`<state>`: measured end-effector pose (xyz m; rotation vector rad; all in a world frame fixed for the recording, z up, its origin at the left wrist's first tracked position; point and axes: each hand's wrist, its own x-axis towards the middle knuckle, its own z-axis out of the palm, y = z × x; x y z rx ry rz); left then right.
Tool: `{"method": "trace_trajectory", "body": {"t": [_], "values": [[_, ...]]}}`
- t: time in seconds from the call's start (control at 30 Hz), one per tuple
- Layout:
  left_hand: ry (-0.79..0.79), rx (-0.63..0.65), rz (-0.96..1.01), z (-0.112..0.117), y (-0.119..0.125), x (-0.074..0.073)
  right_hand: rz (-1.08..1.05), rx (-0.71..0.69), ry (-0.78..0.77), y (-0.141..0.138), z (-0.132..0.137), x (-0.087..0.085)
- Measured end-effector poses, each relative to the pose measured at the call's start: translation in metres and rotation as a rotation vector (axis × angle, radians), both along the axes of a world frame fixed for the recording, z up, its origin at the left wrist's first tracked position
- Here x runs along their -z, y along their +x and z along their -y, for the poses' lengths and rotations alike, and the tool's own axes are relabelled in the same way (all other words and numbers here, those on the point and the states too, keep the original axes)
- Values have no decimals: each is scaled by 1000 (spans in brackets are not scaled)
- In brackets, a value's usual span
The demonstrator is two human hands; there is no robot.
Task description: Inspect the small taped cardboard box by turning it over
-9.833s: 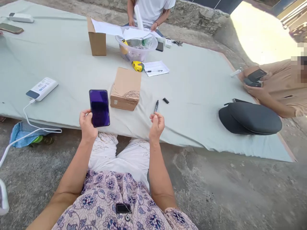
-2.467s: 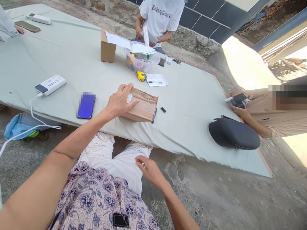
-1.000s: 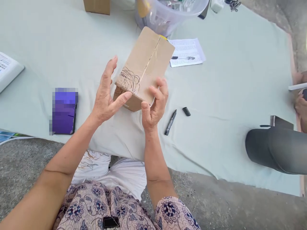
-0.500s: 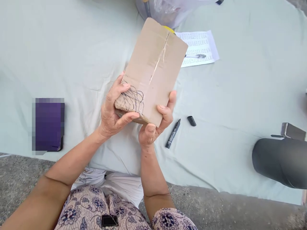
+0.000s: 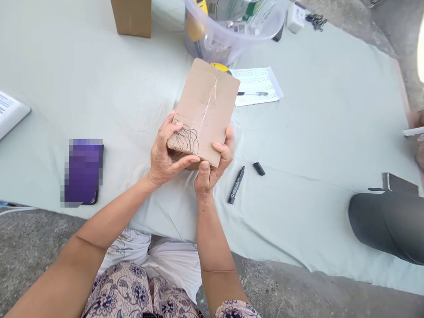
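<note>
A brown cardboard box [image 5: 212,106] is tilted between my two hands, its taped seam facing up. Dark looping scribbles cover its near left corner. My left hand [image 5: 165,150] grips that scribbled corner, thumb along the near edge. My right hand [image 5: 217,165] holds the near right corner, fingers over the right side. An uncapped black marker [image 5: 236,185] lies on the cloth to the right of my right hand, and its black cap [image 5: 259,168] lies apart from it. The underside of the box is hidden.
Beyond the box stands a translucent tub [image 5: 228,42] of mixed items. A printed sheet [image 5: 261,79] with a pen [image 5: 256,93] lies near it. A purple phone [image 5: 83,172] is at left, another carton [image 5: 132,17] at the back, a dark rounded object [image 5: 387,225] at right. Another person's hand [image 5: 419,132] shows at the right edge.
The view has shifted, bringing more of the tub, a second carton and another person's hand into sight. Both my hands keep their hold on the box, which appears slightly smaller and less slanted.
</note>
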<state>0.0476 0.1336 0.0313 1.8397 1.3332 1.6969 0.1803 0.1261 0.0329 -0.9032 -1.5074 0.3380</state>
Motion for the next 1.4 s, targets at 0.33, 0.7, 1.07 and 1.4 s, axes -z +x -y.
{"method": "trace_trajectory", "body": {"t": [0.33,0.7,1.07,1.4], "values": [[57,-2,91,1,-4,1,-89,13,-58,-12,2,3],[-215,262,245,35,-25,-24,84,136,-186,-14,62,-11],[-599,651,72,52,-95,-61,509,350,42,-9,148,-36],[-420,47,-175,56,-89,-99,421,254,-74,12,106,-53]]}}
